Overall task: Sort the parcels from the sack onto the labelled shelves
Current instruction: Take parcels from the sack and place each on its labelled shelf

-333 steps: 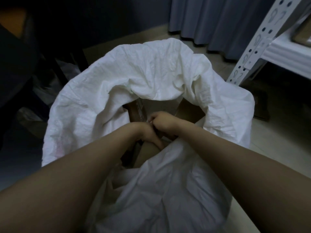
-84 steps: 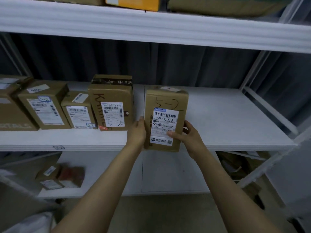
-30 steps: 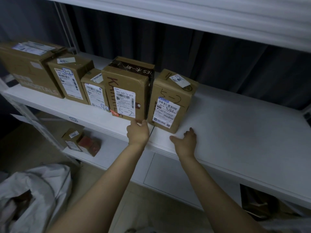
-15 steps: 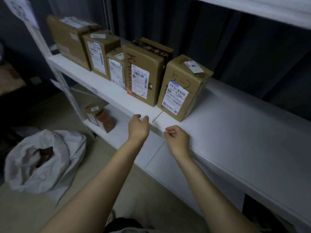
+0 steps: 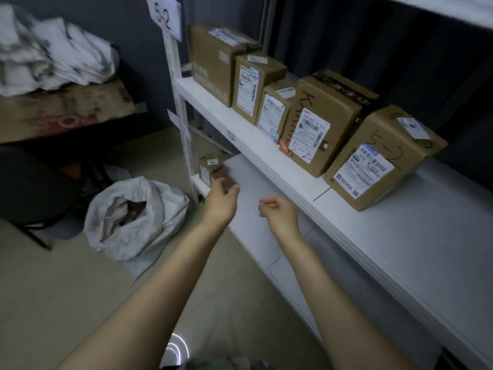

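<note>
The left hand (image 5: 222, 202) and right hand (image 5: 280, 214) hang side by side, near the front of the shelf (image 5: 416, 249), holding nothing, fingers (image 5: 266, 201) slack and loosely curled. Five parcels (image 5: 317, 124) stand in a row on that shelf, the right parcel (image 5: 384, 158) marked 5-2 (so is the sign (image 5: 165, 16) on the post). The sack (image 5: 157, 225) sits open on the floor at left, near a small box (image 5: 209, 169) on the lower shelf (image 5: 250, 174).

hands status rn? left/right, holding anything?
Left hand: open, fingers relaxed, holding nothing.
Right hand: open, fingers loosely curled, holding nothing.
</note>
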